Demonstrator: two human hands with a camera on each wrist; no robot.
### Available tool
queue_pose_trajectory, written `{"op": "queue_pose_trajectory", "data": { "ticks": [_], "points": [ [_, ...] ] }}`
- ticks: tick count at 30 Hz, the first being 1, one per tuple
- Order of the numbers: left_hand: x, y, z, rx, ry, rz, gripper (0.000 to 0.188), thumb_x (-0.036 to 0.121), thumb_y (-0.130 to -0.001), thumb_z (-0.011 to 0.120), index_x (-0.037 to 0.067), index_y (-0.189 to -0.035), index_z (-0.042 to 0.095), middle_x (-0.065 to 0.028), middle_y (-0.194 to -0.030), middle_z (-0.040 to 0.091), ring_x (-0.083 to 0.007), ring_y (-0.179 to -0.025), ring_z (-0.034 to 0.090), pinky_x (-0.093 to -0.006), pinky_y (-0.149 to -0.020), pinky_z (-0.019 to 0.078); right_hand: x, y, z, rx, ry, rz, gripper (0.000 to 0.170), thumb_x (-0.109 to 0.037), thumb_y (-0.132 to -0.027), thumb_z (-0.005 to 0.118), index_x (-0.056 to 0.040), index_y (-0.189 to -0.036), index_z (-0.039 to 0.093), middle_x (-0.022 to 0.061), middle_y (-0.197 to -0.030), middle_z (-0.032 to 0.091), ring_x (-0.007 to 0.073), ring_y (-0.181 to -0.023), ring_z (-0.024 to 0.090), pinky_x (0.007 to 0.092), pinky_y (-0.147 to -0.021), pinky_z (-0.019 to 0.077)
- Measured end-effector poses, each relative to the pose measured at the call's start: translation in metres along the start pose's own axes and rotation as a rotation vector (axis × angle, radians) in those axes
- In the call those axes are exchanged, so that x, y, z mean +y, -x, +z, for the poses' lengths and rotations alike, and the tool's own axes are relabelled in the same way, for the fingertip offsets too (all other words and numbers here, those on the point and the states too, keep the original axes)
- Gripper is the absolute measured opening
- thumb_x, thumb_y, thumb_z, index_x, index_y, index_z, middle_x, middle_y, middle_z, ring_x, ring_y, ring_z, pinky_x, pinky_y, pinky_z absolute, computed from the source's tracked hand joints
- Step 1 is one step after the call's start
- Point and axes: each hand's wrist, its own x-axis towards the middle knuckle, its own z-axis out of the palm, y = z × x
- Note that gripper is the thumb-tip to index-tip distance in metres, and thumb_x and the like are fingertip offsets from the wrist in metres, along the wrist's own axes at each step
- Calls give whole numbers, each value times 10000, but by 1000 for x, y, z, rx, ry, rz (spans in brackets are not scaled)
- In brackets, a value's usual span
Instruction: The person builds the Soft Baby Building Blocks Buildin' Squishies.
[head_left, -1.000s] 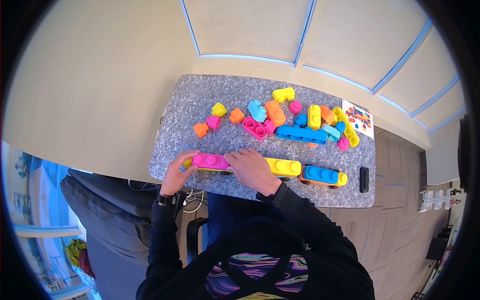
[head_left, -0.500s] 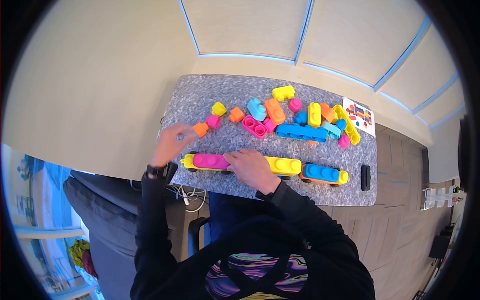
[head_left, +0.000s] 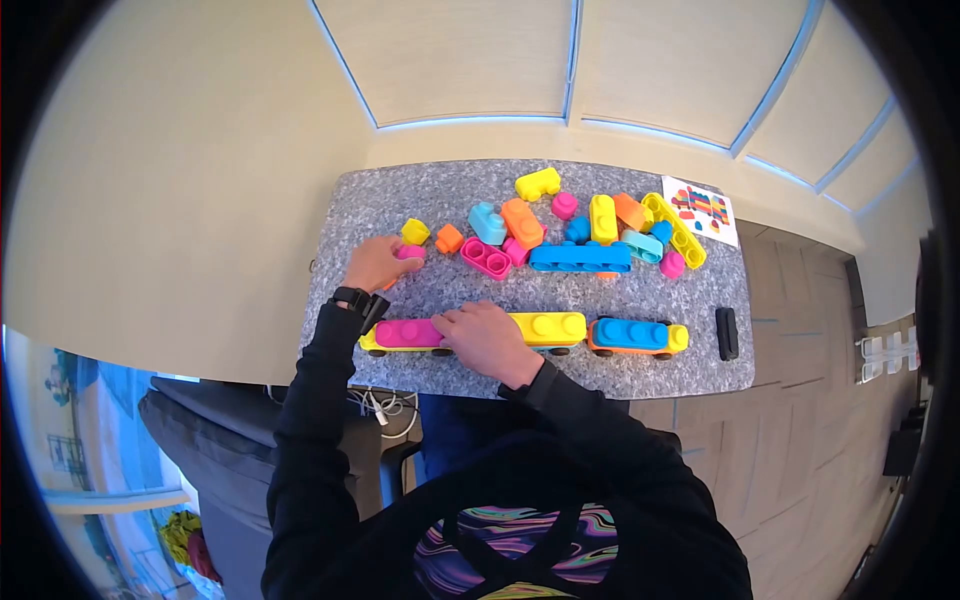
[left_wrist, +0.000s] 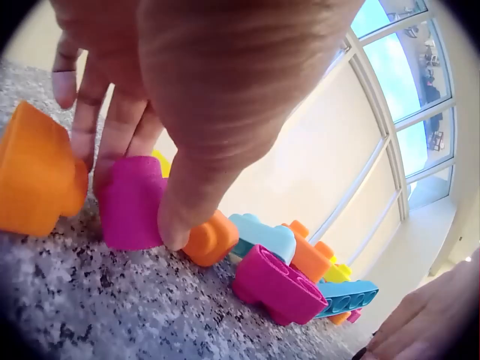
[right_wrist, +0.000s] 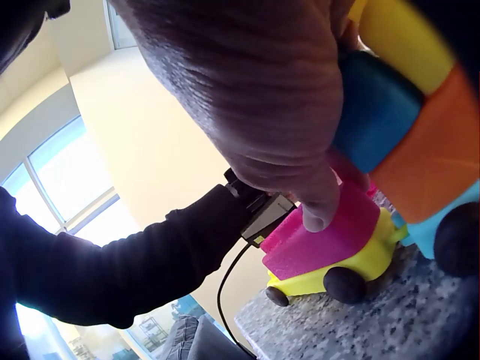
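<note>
What I watch most is the short pink block, out towards the left edge of the desk and about midway between front and back. It lies on the right side of my left hand, inside the grip: fingers on the far side, thumb on the near side. That hand is nearly closed, pinching the block, which seems to sit on the desk surface. It is stubby, with no clear long axis, and I can't tell which way its stud points.

Room around the grip looks tight to me. One orange block is just beside the fingers, on the front-edge side, and a yellow block sits right behind the pink one.

The left hand is clearly the nearer one. My right hand is well apart, closer to the front edge, curled over the right end of the long pink bar with its thumb against the side; most of its fingers are hidden from me. That bar sits on a yellow base, its long axis running along the front edge. From the pink block, the bar lies straight towards the front edge, so I judge that front-to-back line is what matters most.
</note>
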Motion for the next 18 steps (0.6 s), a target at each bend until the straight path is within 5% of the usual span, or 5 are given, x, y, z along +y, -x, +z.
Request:
{"op": "queue_pose_trajectory", "data": {
  "ticks": [5, 7, 10, 18],
  "points": [
    [-22, 26, 11, 263, 290, 186, 611, 353, -814, 1037, 53, -1282, 783, -149, -1145, 841, -343, -1075, 813, -479, -939, 643, 0, 0, 0, 18, -3, -9, 298, -280, -968, 822, -98, -1195, 760, 73, -1052, 792, 300, -1065, 761, 467, -918, 582],
    [-20, 55, -9, 361, 387, 227, 589, 135, -826, 1022, 39, -1336, 744, -149, -1209, 811, -324, -1130, 790, -454, -951, 647, 0, 1, 1, 29, -4, -11, 278, -258, -961, 811, -94, -1179, 759, 73, -1028, 782, 297, -1044, 759, 465, -904, 578],
    [-43, 95, -27, 312, 375, 346, 563, 30, -846, 982, 46, -1353, 736, -146, -1246, 797, -317, -1153, 773, -441, -964, 646, -1, 0, 3, 47, 5, -12, 273, -244, -950, 802, -89, -1169, 757, 72, -1008, 772, 295, -1024, 757, 463, -891, 576],
    [-45, 174, -35, 22, 223, 189, 551, 11, -820, 974, 66, -1315, 740, -135, -1227, 805, -353, -1123, 785, -444, -998, 623, -3, -4, 2, -49, 8, 14, 330, -308, -996, 813, -100, -1237, 724, 53, -1118, 787, 290, -1091, 758, 467, -927, 573]
  ]
}}
